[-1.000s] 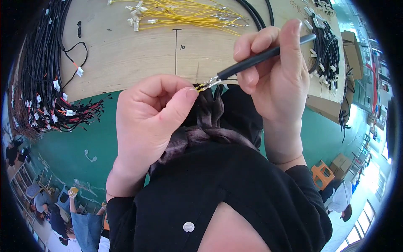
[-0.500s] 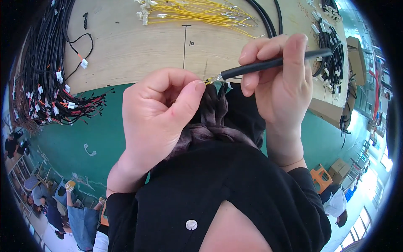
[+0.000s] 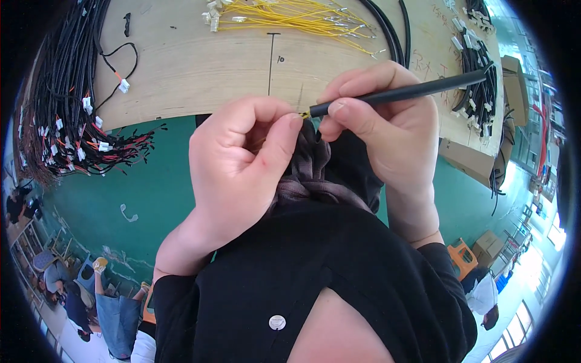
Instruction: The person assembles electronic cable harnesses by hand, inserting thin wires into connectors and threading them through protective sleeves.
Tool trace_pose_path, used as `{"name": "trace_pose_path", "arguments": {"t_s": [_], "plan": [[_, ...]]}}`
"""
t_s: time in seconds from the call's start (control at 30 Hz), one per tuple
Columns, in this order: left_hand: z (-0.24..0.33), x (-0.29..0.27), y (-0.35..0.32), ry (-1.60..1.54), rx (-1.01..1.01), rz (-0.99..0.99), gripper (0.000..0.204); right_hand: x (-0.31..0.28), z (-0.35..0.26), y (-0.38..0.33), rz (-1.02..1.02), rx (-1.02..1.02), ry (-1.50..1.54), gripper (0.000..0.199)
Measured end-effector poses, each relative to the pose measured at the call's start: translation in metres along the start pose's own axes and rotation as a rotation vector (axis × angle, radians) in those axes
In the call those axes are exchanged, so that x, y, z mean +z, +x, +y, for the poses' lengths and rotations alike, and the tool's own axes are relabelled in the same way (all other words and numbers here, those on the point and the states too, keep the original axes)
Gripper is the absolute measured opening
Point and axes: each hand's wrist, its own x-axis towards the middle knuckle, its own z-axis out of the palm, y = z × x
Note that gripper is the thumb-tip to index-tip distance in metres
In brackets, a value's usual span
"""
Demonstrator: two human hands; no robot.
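Head view, hands: your two hands meet at centre frame, just below the edge of the wooden board [image 3: 200, 60].
Left hand [image 3: 239, 166]: curled into a loose fist, wrist bent up from the lower left, thumb and forefinger pinched on a thin yellow wire [image 3: 304, 114] whose tip shows at the fingertips.
Right hand [image 3: 387, 130]: you grip a black sleeve [image 3: 402, 92] like a pen, thumb beneath, fingers folded over it; its near end touches the wire tip, its far end slants to the upper right.
Upper frame: a bundle of yellow wires [image 3: 290, 15] lies on the board.
Left edge: black cable bundles [image 3: 63, 103] with white and red ends hang there.
Lower frame: green floor [image 3: 151, 181] shows behind your black sleeves.
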Motion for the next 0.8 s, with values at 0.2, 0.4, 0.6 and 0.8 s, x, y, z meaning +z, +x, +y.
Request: {"name": "trace_pose_path", "arguments": {"t_s": [0.2, 0.4, 0.6, 0.8], "plan": [[-0.002, 0.003, 0.000, 0.035, 0.068, -0.025, 0.001, -0.004, -0.004, -0.001, 0.003, 0.070, -0.038, 0.008], [-0.006, 0.006, -0.002, 0.121, 0.172, 0.016, 0.004, 0.001, 0.003, -0.006, 0.056, 0.026, -0.034, 0.007], [-0.010, 0.005, 0.004, 0.340, 0.475, 0.018, 0.008, 0.005, 0.008, -0.008, 0.125, 0.159, 0.066, 0.012], [-0.011, 0.009, 0.001, 0.193, 0.375, 0.023, 0.004, 0.006, 0.013, -0.006, 0.137, 0.264, 0.394, 0.014]]}}
